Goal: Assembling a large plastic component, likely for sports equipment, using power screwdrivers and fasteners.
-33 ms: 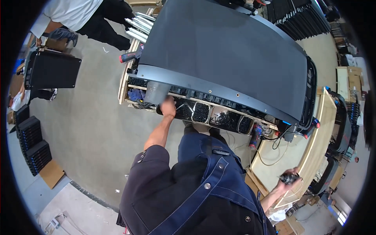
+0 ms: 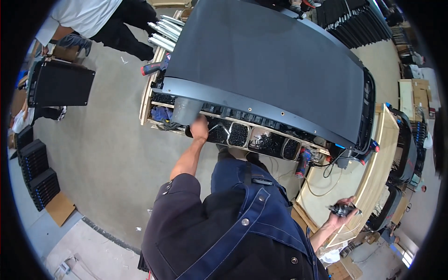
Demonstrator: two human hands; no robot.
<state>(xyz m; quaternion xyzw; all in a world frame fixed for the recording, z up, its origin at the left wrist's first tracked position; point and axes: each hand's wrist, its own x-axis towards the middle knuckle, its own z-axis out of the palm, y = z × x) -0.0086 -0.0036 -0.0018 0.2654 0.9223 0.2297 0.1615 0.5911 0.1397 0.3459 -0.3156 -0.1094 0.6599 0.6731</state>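
Observation:
My left hand (image 2: 199,128) reaches to the front of the workbench. It is blurred, so its fingers do not show clearly. Right beside it a grey plastic container (image 2: 185,111) hangs under the edge of a large black panel (image 2: 275,60). Small bins of black screws (image 2: 239,134) stand just to its right. Off to the lower right, my right hand (image 2: 344,209) is turned up and closed around a dark part with shiny metal bits (image 2: 339,210), next to a wooden board (image 2: 373,172).
A red-and-black power tool (image 2: 303,162) hangs at the bench front, another (image 2: 151,68) at the left corner. Silver tubes (image 2: 165,32) lie behind that corner. A person (image 2: 93,21) stands at the upper left. A cable (image 2: 326,191) loops near the wooden board.
My right hand has turned a little with the dark part and shifted slightly left. The whole view has slid very slightly. My left hand stays by the grey container.

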